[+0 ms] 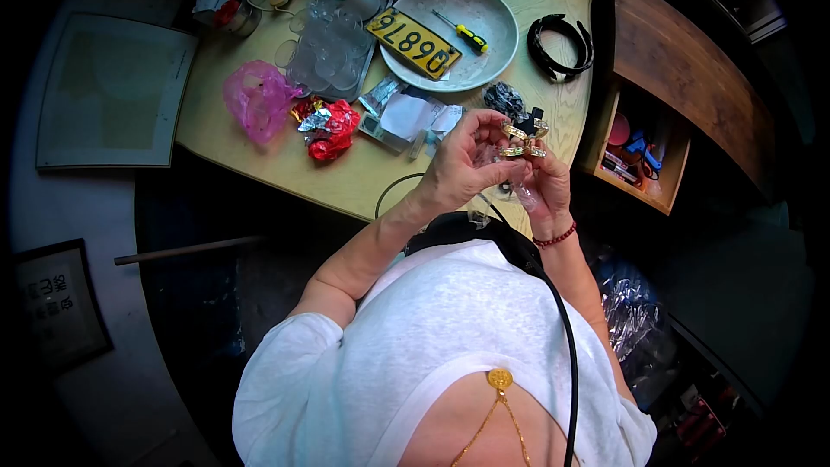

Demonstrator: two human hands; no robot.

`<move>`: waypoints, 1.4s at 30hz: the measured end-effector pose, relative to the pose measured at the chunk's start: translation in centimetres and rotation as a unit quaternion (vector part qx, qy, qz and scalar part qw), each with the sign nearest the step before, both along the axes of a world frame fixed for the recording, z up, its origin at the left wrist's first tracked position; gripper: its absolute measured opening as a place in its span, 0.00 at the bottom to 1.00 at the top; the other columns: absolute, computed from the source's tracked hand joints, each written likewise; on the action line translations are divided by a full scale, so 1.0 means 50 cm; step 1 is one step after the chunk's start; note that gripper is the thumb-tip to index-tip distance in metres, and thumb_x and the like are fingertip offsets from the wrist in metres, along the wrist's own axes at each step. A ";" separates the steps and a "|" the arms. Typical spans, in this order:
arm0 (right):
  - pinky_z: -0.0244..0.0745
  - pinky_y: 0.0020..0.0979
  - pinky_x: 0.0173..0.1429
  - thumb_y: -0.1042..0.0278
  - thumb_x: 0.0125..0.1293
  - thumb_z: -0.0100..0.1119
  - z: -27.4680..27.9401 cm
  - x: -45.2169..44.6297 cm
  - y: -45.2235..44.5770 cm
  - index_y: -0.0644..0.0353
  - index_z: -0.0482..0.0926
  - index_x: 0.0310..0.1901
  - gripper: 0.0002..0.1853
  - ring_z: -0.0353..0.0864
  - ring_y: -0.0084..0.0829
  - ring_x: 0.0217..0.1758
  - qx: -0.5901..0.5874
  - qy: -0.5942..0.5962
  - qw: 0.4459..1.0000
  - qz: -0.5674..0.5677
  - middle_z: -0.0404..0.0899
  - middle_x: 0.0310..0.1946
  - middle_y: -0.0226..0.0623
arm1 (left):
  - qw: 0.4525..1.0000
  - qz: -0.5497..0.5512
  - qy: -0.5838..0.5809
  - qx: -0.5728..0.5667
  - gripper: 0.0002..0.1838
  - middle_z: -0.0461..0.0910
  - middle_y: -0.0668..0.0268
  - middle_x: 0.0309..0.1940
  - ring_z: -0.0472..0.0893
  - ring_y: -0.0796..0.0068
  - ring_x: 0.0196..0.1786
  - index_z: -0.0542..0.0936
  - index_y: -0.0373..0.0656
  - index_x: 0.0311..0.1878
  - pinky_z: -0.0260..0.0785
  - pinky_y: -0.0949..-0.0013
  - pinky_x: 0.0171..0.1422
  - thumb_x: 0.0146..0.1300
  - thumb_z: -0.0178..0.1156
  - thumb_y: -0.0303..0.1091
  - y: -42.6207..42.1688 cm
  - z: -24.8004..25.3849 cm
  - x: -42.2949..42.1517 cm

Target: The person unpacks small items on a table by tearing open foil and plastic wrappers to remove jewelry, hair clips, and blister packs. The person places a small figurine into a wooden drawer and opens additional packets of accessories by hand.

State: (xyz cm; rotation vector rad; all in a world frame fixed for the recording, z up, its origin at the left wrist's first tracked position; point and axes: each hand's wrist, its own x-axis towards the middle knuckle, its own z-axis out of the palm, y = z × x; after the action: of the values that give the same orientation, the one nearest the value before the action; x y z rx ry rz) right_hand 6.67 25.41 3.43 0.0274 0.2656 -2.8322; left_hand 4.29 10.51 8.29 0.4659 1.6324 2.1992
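My left hand (462, 160) is closed, its fingertips pinching a gold-coloured, glittering trinket (523, 152) with two bar-like parts. My right hand (550, 192) is closed around the trinket's near side, wearing a dark red bead bracelet (556, 236). A small black piece (536, 116) shows at the trinket's far end; whether it is joined on, I cannot tell. Crinkled clear plastic (525, 197) hangs between the hands. Just beyond them, a crumpled black-and-silver ball (503, 99) lies on the wooden table (303, 171).
A large round tray (493, 17) holds a yellow-black screwdriver (471, 38) and a yellow number plate (413, 43). Left are clear cups (324, 47), a pink bag (259, 99) and red foil (333, 134). Right are a coiled black belt (560, 47) and an open drawer (635, 186). A black cable (566, 337) crosses my shirt.
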 end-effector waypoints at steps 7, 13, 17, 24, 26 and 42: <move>0.75 0.23 0.36 0.71 0.60 0.56 0.003 -0.007 0.015 0.68 0.73 0.37 0.09 0.77 0.25 0.33 0.163 -0.007 0.985 -0.049 0.76 0.34 0.38 | 0.998 -0.024 -0.033 -0.041 0.33 0.70 0.67 0.37 0.70 0.85 0.39 0.60 0.39 0.58 0.66 0.81 0.43 0.49 0.64 0.18 -0.027 -0.021 0.001; 0.75 0.24 0.36 0.73 0.60 0.56 0.010 -0.009 0.015 0.66 0.75 0.36 0.06 0.77 0.23 0.28 0.288 0.012 0.953 -0.094 0.77 0.30 0.35 | 0.993 -0.013 -0.030 -0.115 0.36 0.70 0.71 0.32 0.64 0.93 0.25 0.60 0.38 0.59 0.57 0.87 0.28 0.48 0.67 0.26 -0.058 -0.031 0.007; 0.75 0.23 0.36 0.74 0.60 0.56 0.025 -0.002 0.005 0.68 0.76 0.35 0.06 0.77 0.22 0.29 0.336 0.032 0.938 -0.075 0.77 0.30 0.34 | 0.995 -0.002 -0.020 -0.102 0.35 0.70 0.71 0.32 0.64 0.93 0.26 0.61 0.37 0.58 0.57 0.87 0.28 0.48 0.67 0.27 -0.062 -0.037 0.022; 0.75 0.24 0.35 0.74 0.58 0.57 0.021 0.007 -0.012 0.68 0.77 0.33 0.05 0.77 0.24 0.29 0.303 0.044 0.951 -0.036 0.76 0.30 0.35 | 0.994 0.027 -0.012 -0.103 0.35 0.70 0.68 0.37 0.71 0.85 0.40 0.60 0.37 0.60 0.66 0.83 0.40 0.49 0.64 0.20 -0.073 -0.042 0.065; 0.75 0.24 0.36 0.75 0.58 0.57 0.011 0.009 -0.015 0.68 0.76 0.33 0.05 0.77 0.24 0.29 0.288 0.041 0.957 -0.016 0.76 0.30 0.36 | 0.994 0.036 -0.010 -0.104 0.35 0.70 0.68 0.37 0.71 0.86 0.38 0.60 0.37 0.60 0.66 0.83 0.39 0.49 0.64 0.20 -0.080 -0.044 0.077; 0.69 0.19 0.32 0.70 0.58 0.59 0.008 0.016 -0.116 0.65 0.75 0.34 0.07 0.74 0.19 0.25 0.416 0.062 0.907 0.038 0.75 0.24 0.30 | 0.995 0.087 -0.049 -0.012 0.21 0.72 0.67 0.39 0.75 0.83 0.39 0.66 0.37 0.55 0.68 0.80 0.43 0.59 0.58 0.27 -0.144 -0.074 0.096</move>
State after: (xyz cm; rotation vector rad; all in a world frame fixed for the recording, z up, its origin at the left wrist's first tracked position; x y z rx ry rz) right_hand 7.47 19.61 3.84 0.0169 1.4341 -2.4236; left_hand 9.10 3.33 4.59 0.2107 1.7024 2.2838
